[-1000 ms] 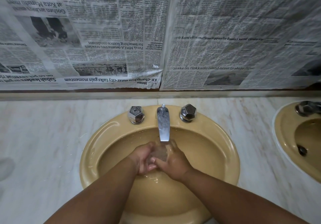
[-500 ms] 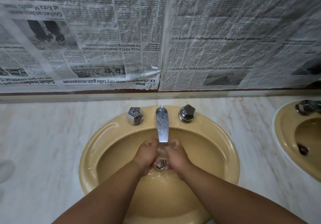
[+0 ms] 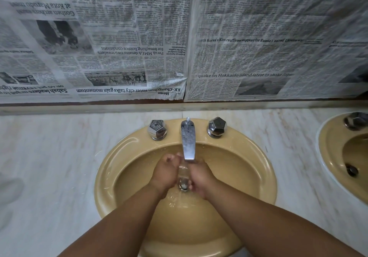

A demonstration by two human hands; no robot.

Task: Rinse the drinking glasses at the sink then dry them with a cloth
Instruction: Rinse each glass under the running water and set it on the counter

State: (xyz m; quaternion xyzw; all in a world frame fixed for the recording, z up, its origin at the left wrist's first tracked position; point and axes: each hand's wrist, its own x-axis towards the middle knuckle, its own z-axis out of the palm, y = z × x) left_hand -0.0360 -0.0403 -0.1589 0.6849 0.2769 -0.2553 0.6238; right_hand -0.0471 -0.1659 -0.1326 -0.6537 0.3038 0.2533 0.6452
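a small clear drinking glass (image 3: 183, 174) is tilted low inside the bowl of the glossy mustard-yellow oval ceramic sink (image 3: 111, 169), with one round end toward the camera and water blurring its wall. the left hand (image 3: 166, 174) and right hand (image 3: 201, 178) clasp it from either side, fingers curled close, so only a narrow strip of glass shows between them. just beyond, a flat tapered chrome spout (image 3: 188, 139) reaches over it, between faceted chrome knobs (image 3: 157, 129). a pale veined marble counter (image 3: 59, 157) surrounds the basin, and creased newspaper sheets (image 3: 119, 47) cover the wall.
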